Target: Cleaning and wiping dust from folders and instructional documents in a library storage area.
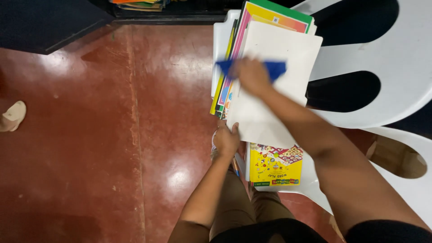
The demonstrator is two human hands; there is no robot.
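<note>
The right hand (253, 75) presses a blue cloth (274, 68) on the white top sheet (270, 108) of a book stack (234, 58) on the white plastic chair (405, 58), wiping seemingly midway, while the left hand (226, 140) grips the sheet's near-left corner.

— The floor (90, 135)?
— Red polished concrete by the look of it – glossy, throwing back pale glare, with a few scuffs.
— And the chairs?
— The white chair (396, 58) is moulded plastic, smooth with a soft sheen.
— The things on it?
— The white book (274, 103) on top has a matt paper cover; the yellow workbook (275, 165) beneath looks slightly glossy. The blue cloth (275, 68) under the right hand (252, 75) – soft, matt fabric.
</note>
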